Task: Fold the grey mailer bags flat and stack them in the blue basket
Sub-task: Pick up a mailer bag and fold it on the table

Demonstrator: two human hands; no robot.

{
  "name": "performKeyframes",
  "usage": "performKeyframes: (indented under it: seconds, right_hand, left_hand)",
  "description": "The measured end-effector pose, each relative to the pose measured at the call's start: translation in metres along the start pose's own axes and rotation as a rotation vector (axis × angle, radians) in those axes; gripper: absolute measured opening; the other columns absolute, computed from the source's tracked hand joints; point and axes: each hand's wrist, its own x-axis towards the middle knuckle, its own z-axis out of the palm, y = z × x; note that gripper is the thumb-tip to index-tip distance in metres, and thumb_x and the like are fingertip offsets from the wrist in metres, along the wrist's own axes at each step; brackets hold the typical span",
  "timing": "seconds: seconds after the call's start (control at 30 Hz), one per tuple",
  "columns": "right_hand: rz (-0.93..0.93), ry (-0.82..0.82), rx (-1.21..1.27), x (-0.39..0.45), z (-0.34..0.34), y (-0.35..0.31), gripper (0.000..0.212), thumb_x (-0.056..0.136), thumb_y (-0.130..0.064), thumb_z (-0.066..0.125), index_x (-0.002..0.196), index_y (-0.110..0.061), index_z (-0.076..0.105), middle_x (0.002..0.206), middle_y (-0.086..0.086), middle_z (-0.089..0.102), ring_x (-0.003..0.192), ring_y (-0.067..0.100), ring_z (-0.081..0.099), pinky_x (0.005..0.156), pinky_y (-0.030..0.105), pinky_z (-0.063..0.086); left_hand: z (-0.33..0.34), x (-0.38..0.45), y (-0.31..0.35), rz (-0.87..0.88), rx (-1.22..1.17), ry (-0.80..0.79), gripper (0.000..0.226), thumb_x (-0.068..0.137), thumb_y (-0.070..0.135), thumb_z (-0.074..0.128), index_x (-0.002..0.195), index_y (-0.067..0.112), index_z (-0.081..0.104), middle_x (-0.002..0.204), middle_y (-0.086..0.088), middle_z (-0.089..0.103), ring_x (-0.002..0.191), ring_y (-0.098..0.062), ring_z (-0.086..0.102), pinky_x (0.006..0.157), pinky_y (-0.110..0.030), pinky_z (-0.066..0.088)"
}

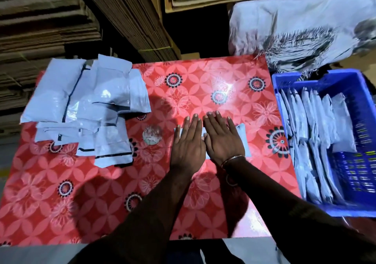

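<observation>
A folded grey mailer bag (242,130) lies on the red flowered table, mostly covered by both hands. My left hand (188,141) presses flat on its left part, fingers straight. My right hand (222,139) presses flat on its right part, a bangle on the wrist. A loose pile of unfolded grey mailer bags (87,105) lies at the table's left. The blue basket (345,84) stands right of the table, with several folded grey bags (313,133) stacked on edge inside.
The red flowered tablecloth (142,192) covers the table. Stacks of flat cardboard (132,13) rise behind it and at the left. A white sack (295,25) lies behind the basket.
</observation>
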Motion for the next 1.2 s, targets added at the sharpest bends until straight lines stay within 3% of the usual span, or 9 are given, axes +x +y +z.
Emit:
performKeyframes:
  seconds: [0.33,0.73,1.0,1.2]
  right_hand:
    - [0.008,0.011,-0.019,0.000,0.009,0.000,0.060,0.105,-0.036,0.025,0.160,-0.013,0.021,0.167,0.005,0.021,0.156,0.020,0.009,0.125,0.046,0.012]
    - [0.010,-0.015,-0.004,0.000,0.015,0.001,0.062,0.105,-0.038,0.018,0.161,-0.011,0.015,0.169,0.007,0.013,0.157,0.019,0.006,0.126,0.044,0.011]
    - [0.011,0.001,0.036,-0.001,0.013,0.003,0.062,0.105,-0.041,0.019,0.161,-0.014,0.019,0.169,0.004,0.015,0.157,0.019,0.008,0.126,0.046,0.009]
    - [0.068,-0.008,0.143,-0.014,0.009,0.043,0.070,0.105,-0.057,0.021,0.162,-0.018,0.012,0.169,0.000,0.006,0.157,0.017,-0.001,0.126,0.048,0.007]
  left_hand:
    - [0.010,0.002,0.001,-0.009,0.095,0.008,0.061,0.108,0.034,0.020,0.164,0.015,0.003,0.172,-0.002,-0.006,0.159,-0.021,-0.006,0.126,-0.047,0.013]
    - [0.014,-0.001,0.000,0.002,0.124,0.025,0.062,0.108,0.034,0.018,0.164,0.014,-0.001,0.172,-0.003,-0.008,0.159,-0.023,-0.001,0.126,-0.048,0.013]
    - [0.015,-0.004,-0.003,0.010,0.056,0.086,0.059,0.107,0.033,0.022,0.164,0.018,0.013,0.172,0.002,0.006,0.159,-0.018,0.003,0.126,-0.045,0.016]
    - [0.021,-0.006,-0.022,0.048,-0.024,0.108,0.057,0.110,0.038,0.028,0.163,0.020,0.018,0.171,0.006,0.014,0.158,-0.018,0.009,0.124,-0.048,0.021]
